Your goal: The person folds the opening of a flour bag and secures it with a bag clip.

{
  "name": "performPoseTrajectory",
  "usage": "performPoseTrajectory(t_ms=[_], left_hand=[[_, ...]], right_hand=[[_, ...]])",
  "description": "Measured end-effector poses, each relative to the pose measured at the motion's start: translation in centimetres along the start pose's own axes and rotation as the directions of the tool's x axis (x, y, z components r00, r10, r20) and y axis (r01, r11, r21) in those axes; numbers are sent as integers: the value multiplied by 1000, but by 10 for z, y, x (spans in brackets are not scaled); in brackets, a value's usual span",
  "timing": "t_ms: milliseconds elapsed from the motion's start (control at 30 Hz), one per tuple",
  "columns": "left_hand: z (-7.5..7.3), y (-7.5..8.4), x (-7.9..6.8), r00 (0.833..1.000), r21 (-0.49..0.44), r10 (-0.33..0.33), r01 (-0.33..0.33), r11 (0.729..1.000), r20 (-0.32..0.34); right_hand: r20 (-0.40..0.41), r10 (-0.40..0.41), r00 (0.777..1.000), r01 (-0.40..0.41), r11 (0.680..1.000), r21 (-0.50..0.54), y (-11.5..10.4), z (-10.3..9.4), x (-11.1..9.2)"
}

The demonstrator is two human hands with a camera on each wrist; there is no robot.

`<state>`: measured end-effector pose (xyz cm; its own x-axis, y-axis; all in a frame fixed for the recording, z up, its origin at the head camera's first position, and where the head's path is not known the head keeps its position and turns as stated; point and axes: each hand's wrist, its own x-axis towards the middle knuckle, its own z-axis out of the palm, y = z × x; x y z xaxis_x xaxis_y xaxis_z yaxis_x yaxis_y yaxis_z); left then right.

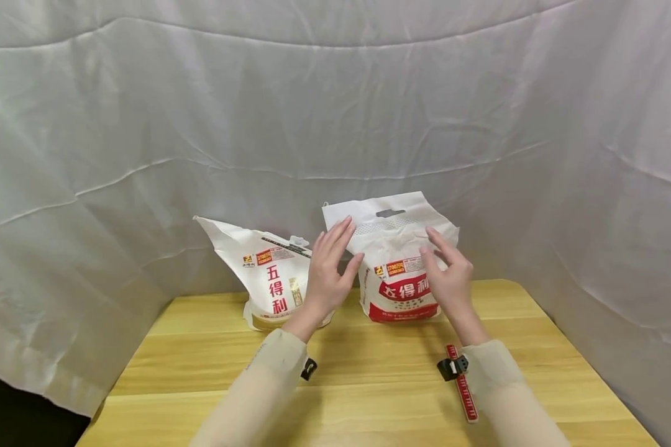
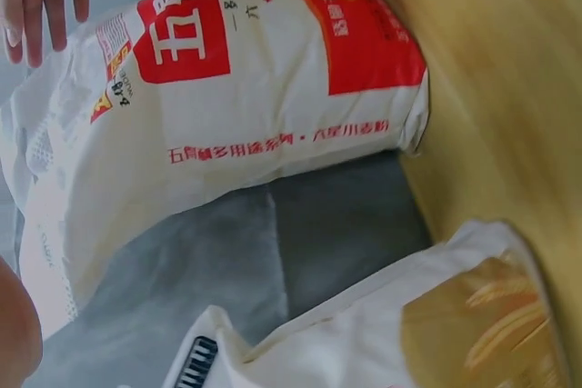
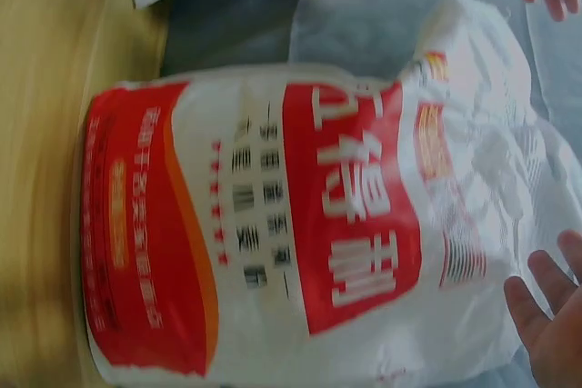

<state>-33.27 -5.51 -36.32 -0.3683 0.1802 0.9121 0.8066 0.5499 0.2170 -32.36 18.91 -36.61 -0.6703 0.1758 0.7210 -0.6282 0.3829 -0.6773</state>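
Note:
A white flour bag (image 1: 399, 279) with red print stands upright at the back of the table, its top with the handle slot spread out. My left hand (image 1: 328, 270) is before the gap between this bag and a second one, fingers extended and holding nothing. On the other side, my right hand (image 1: 449, 273) is near the red-printed bag's upper right, fingers spread and slightly bent; whether they touch it I cannot tell. The second flour bag (image 1: 279, 270), white with a gold base, leans left with its top folded to a point. My left hand partly covers it.
Under the right wrist a flat red strip (image 1: 466, 397) with white markings lies on the wooden table (image 1: 369, 385). Grey-white cloth (image 1: 335, 112) hangs close behind the bags and along both sides. A dark area shows past the table's left edge.

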Motion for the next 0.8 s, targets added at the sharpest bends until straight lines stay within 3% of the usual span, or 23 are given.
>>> performPoseTrajectory(t_ms=[200,367,600,800], left_hand=[[-1,-2,19,996,74,62,-67,995,66],[-4,-7,37,988,126,96,-111,986,121],[-3,-7,63,971,192,118,-158,969,207],[3,-1,75,961,200,54,-111,974,273]], right_hand=[[-67,-64,996,58,994,-87,11,-15,12],[-114,-69,991,54,990,-129,23,-27,20],[-110,38,993,-57,982,-182,41,-40,32],[-32,137,990,-140,966,-218,48,-44,35]])
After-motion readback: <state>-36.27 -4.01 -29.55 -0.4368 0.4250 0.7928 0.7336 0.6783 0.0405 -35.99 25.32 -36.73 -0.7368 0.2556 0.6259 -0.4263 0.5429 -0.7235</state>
